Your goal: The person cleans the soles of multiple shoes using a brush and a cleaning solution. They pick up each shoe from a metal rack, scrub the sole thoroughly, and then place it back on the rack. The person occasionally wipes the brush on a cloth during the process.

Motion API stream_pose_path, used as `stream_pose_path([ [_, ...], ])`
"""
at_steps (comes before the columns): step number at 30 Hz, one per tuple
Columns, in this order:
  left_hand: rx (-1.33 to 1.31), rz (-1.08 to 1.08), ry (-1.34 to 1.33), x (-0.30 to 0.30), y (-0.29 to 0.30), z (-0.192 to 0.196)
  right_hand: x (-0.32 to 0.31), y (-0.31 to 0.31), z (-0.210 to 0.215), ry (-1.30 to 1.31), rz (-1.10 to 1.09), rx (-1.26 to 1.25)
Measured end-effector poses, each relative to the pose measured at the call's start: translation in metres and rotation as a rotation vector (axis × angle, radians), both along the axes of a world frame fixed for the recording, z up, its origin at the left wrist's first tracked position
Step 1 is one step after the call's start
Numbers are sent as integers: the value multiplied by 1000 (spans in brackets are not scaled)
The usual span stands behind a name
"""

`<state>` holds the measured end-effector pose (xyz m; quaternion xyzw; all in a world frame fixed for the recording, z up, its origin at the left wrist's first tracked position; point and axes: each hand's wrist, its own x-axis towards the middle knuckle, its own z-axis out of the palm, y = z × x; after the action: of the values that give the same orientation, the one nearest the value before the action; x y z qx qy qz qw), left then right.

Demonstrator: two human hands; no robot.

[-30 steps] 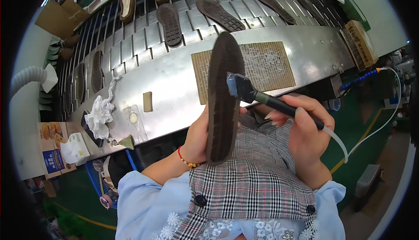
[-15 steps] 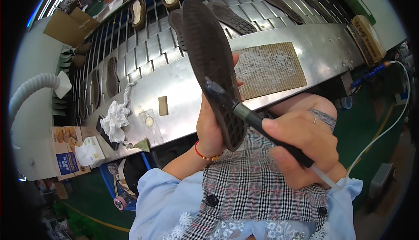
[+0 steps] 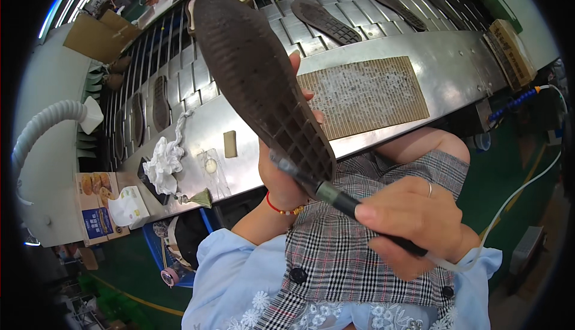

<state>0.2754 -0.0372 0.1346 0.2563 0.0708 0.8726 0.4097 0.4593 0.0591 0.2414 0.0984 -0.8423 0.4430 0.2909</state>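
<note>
Work on the sole (image 3: 257, 75) gripped by the left hand (image 3: 276, 181) is being shifted edgeward, the brush (image 3: 333, 196) being clasped by the right hand (image 3: 419, 219).

A fisheye view looks down from head height. It faces across the worktop (image 3: 458, 66), close by its near edge.

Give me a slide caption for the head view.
Left hand holds a dark sole; right hand holds a hosed tool near the sole's lower edge, beside a metal bench.
</note>
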Motion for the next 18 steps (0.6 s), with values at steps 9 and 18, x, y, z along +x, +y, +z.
stream_pose_path([
  [9,171,217,-12,2,2,24,-3,-1,-4,63,16,-80],
  [18,20,480,-66,-10,3,37,-5,-4,-9,75,-33,45],
])
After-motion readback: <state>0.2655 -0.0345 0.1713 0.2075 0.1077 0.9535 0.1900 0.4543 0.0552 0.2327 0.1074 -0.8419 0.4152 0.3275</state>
